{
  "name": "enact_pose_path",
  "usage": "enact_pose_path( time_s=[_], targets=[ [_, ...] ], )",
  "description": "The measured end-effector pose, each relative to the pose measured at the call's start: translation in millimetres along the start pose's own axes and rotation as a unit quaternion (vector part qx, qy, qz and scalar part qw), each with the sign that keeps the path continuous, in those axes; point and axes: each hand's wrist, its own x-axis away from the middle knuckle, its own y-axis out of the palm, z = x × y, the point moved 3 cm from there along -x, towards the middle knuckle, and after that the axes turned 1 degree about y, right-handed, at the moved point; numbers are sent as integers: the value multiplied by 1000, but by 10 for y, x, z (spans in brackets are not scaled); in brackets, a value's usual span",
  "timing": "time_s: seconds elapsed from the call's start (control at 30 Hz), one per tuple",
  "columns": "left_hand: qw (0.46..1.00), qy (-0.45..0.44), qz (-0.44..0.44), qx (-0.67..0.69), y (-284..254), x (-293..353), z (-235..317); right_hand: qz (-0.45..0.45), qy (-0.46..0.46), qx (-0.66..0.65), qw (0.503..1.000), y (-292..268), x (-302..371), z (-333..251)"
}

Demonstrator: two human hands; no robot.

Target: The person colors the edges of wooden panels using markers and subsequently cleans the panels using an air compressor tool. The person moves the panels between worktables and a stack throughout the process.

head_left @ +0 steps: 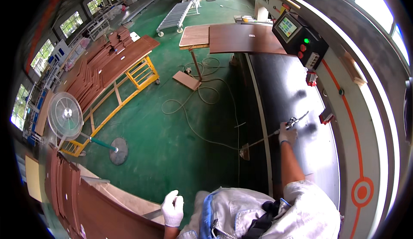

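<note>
My right hand (288, 135), in a pale glove, is closed around a metal air blow gun (293, 121) over the black machine bed (279, 84). The gun's thin nozzle points away to the upper right, and an air hose (257, 142) trails from it to the left. My left hand (173, 209), in a white glove, hangs low near a stack of brown panels (112, 209). Its fingers are half curled, the thumb stands apart, and nothing shows between them.
A brown panel (241, 38) lies across the bed's far end and a wood-topped table (193, 36). The control panel (297, 36) is at right. More boards rest on a yellow cart (142, 77); a fan (65, 114) stands at left. Hose loops (206, 94) cross the green floor.
</note>
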Motion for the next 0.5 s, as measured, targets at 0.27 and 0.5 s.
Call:
enact_pose_path(
  time_s=[0.27,0.5],
  targets=[
    [996,-75,-44,-9,182,-1760,-1073,-16,50,-19,998,996,-1327,-155],
    [996,-47,-18,72,588,-4243,-1560,-370,-7,-433,822,1067,521,-2065]
  ],
)
